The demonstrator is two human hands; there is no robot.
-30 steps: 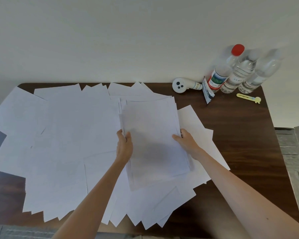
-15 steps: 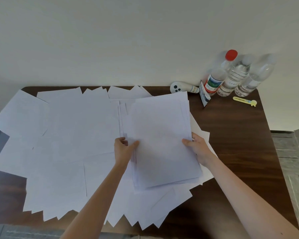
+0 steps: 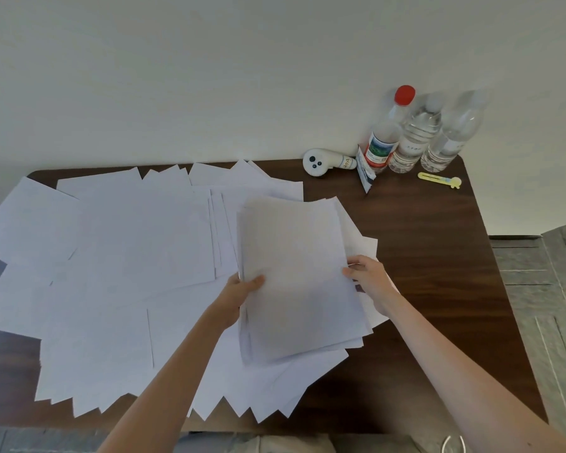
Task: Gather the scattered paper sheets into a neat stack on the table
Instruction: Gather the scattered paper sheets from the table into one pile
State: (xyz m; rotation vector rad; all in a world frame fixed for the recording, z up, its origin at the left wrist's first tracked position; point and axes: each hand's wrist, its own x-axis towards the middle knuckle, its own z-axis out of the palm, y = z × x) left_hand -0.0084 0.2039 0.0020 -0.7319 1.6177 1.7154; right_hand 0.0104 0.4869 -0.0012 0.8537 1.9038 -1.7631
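A gathered stack of white paper sheets (image 3: 299, 276) is held just above the dark wooden table (image 3: 438, 256), right of centre. My left hand (image 3: 242, 289) grips the stack's left edge, thumb on top. My right hand (image 3: 368, 277) grips its right edge. The stack's sheets are slightly fanned at the bottom right. Many loose white sheets (image 3: 121, 256) lie scattered and overlapping across the left and middle of the table, and several more lie under the stack.
At the table's back right stand three clear plastic bottles (image 3: 415, 138), one with a red cap. Beside them lie a white handheld device (image 3: 324, 162), a small packet (image 3: 365, 173) and a yellow clip (image 3: 440, 179). Loose sheets overhang the table's left and front edges.
Both hands have carried the stack to the right across the table, and a few more sheets have joined it at the right side. The scattered sheets on the left have not moved.
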